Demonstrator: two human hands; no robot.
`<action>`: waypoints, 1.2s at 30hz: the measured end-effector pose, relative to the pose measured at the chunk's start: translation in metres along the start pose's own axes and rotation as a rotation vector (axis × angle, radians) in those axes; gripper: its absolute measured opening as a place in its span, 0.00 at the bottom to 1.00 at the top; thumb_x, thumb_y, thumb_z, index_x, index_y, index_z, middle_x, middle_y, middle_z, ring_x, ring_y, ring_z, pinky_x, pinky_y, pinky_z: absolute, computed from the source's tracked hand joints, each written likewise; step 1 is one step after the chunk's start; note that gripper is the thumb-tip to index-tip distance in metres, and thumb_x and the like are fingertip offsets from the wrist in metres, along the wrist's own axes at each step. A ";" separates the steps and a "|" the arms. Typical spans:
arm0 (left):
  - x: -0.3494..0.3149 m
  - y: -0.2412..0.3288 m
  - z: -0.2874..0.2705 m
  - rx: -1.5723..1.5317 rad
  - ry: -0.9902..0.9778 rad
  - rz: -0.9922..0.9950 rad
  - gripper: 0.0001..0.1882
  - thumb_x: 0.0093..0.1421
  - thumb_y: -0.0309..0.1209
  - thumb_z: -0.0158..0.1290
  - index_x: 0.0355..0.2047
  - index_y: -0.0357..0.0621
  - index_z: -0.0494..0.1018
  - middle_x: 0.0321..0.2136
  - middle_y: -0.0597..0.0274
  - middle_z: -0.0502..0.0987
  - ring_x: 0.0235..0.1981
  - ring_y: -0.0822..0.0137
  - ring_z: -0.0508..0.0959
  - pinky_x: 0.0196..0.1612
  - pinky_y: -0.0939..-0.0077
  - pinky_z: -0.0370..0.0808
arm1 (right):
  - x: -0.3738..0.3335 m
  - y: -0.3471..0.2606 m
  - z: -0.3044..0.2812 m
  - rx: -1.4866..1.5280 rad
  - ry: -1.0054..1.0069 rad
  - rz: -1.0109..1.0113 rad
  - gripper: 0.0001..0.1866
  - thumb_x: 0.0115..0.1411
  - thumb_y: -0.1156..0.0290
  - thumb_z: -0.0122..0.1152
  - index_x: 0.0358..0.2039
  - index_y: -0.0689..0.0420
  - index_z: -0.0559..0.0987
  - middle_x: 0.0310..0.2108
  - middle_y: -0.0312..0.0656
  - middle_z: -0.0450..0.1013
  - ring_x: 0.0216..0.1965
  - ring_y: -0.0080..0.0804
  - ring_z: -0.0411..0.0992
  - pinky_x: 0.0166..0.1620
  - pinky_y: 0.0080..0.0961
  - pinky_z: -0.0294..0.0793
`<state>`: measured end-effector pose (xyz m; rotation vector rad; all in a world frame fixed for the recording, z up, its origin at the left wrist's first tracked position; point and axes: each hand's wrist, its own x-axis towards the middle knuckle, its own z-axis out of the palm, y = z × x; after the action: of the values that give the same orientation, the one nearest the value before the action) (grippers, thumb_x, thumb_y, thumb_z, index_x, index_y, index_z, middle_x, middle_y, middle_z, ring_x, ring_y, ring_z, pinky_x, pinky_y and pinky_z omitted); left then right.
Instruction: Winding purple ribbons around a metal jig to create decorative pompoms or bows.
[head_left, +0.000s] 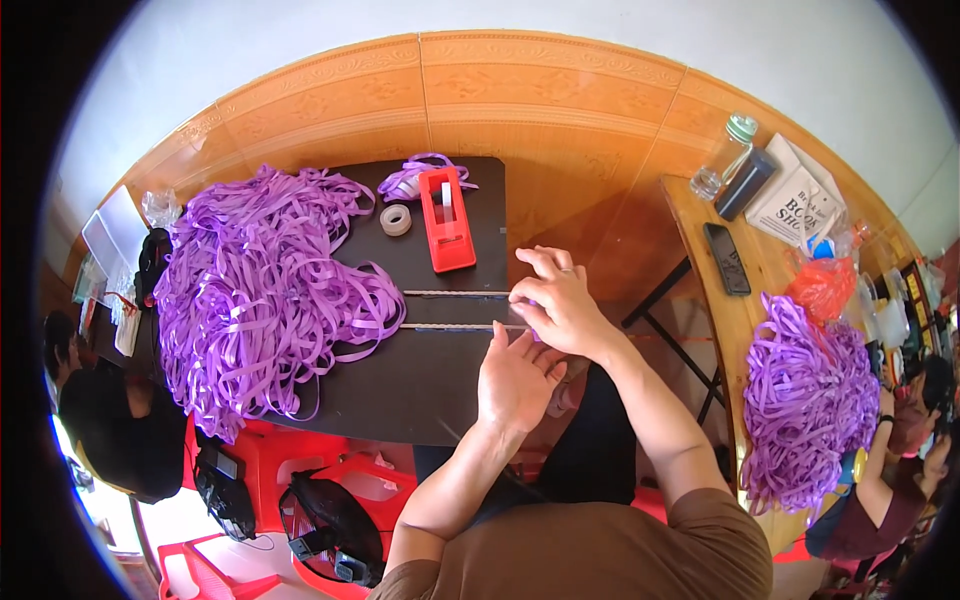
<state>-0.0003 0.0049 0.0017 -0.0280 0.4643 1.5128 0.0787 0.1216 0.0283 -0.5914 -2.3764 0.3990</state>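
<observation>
Two thin pale strips (455, 293) lie side by side on the dark table (420, 395), running toward its right edge. At their right ends my right hand (562, 305) is bent over with thumb and index finger pinched together; a small bit of purple ribbon shows by these fingertips. Just below, my left hand (512, 385) is turned palm up, its thumb raised and its fingers loosely apart, close to the right hand. A large heap of purple ribbon (260, 290) covers the table's left part and reaches the strips' left ends.
Behind the strips are a red tape dispenser (449, 225), a tape roll (395, 220) and a small ribbon bundle (405, 182). A wooden table (690, 215) at right carries a phone (727, 260), a bottle (725, 160) and another ribbon heap (805, 400). People sit at both sides.
</observation>
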 end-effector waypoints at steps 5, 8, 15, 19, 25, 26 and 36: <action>0.000 -0.001 -0.004 0.020 -0.050 -0.010 0.36 0.64 0.58 0.33 0.55 0.35 0.60 0.50 0.56 0.66 0.48 0.62 0.66 0.52 0.68 0.59 | 0.018 -0.016 -0.005 -0.299 -0.233 0.016 0.15 0.40 0.63 0.69 0.25 0.59 0.79 0.49 0.52 0.66 0.58 0.51 0.56 0.45 0.49 0.57; 0.000 -0.002 -0.001 0.012 -0.012 0.004 0.35 0.65 0.58 0.33 0.54 0.36 0.61 0.51 0.56 0.66 0.51 0.61 0.66 0.54 0.66 0.59 | 0.020 -0.024 0.000 -0.416 -0.218 0.020 0.14 0.37 0.64 0.70 0.23 0.60 0.80 0.43 0.51 0.68 0.56 0.51 0.58 0.42 0.46 0.58; -0.002 -0.001 0.002 -0.017 -0.029 0.016 0.34 0.65 0.56 0.33 0.53 0.36 0.60 0.52 0.55 0.66 0.55 0.60 0.64 0.57 0.62 0.59 | 0.013 -0.024 0.011 -0.414 -0.190 0.081 0.09 0.39 0.69 0.65 0.20 0.61 0.80 0.46 0.49 0.69 0.55 0.48 0.60 0.45 0.47 0.57; 0.001 -0.001 -0.009 0.018 -0.069 0.002 0.35 0.65 0.57 0.33 0.54 0.34 0.59 0.50 0.54 0.65 0.53 0.58 0.66 0.52 0.65 0.62 | 0.010 -0.006 0.011 -0.206 -0.079 0.142 0.04 0.42 0.72 0.62 0.19 0.58 0.79 0.44 0.45 0.72 0.53 0.43 0.62 0.44 0.45 0.58; -0.003 -0.001 -0.004 0.052 -0.041 0.008 0.38 0.65 0.57 0.35 0.57 0.30 0.54 0.51 0.51 0.62 0.52 0.54 0.66 0.49 0.67 0.63 | 0.014 0.013 -0.006 -0.103 -0.242 0.146 0.03 0.50 0.71 0.59 0.23 0.55 0.79 0.48 0.44 0.71 0.54 0.43 0.60 0.48 0.47 0.58; -0.002 0.000 -0.004 0.053 -0.041 0.007 0.38 0.65 0.57 0.35 0.57 0.30 0.54 0.51 0.51 0.62 0.52 0.54 0.66 0.49 0.67 0.63 | 0.015 0.015 -0.007 -0.152 -0.272 0.119 0.04 0.51 0.70 0.60 0.23 0.55 0.79 0.49 0.44 0.70 0.54 0.43 0.60 0.48 0.47 0.57; -0.001 0.000 -0.001 0.047 -0.025 0.005 0.37 0.65 0.57 0.34 0.57 0.31 0.54 0.51 0.52 0.63 0.52 0.54 0.66 0.49 0.67 0.62 | 0.021 -0.007 -0.020 -0.178 -0.354 0.259 0.15 0.47 0.59 0.67 0.17 0.58 0.79 0.45 0.48 0.72 0.53 0.44 0.61 0.44 0.48 0.59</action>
<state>-0.0007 0.0033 0.0008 0.0283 0.4802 1.5052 0.0751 0.1291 0.0567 -0.9879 -2.6995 0.4366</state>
